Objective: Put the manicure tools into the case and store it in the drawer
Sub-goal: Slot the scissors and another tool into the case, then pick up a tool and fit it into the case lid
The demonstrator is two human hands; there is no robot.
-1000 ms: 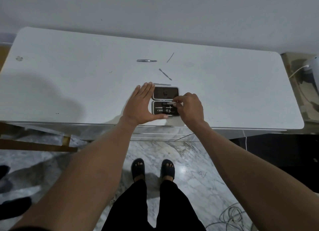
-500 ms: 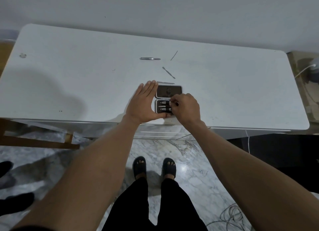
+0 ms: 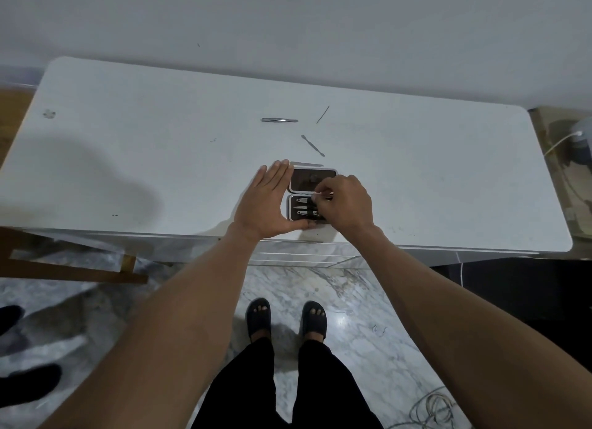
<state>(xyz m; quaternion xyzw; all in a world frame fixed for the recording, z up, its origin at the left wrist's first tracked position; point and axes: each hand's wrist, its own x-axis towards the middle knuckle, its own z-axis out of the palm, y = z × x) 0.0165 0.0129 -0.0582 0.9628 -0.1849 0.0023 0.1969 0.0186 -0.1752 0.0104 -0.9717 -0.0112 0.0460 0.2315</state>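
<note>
The landmark is the small open clamshell case (image 3: 312, 193), dark-lined with a pale rim, lying near the front edge of the white rectangular table (image 3: 128, 159).

Left of the case, the left hand (image 3: 267, 207) lies flat on the tabletop, fingers straight and together along the case's left side, thumb stretched along its near edge; it braces the case and grips nothing.

Inside the near half of the case, several slim silver tools (image 3: 302, 208) already sit in their slots.

Over the right part of the case, the right hand (image 3: 347, 204) hovers with fingertips pinched on a thin metal tool (image 3: 320, 191), apparently seating it where the two halves meet.

Beyond the case, three tools lie loose on the table: flat steel tweezers (image 3: 279, 120) far back and slightly left, a double-ended metal pusher (image 3: 312, 145) nearer, and a thin dark pick (image 3: 323, 114) behind it.

Judgement: packing is roughly half done. Three tools, closing the case and stowing it remain; no drawer is clearly identifiable.
</note>
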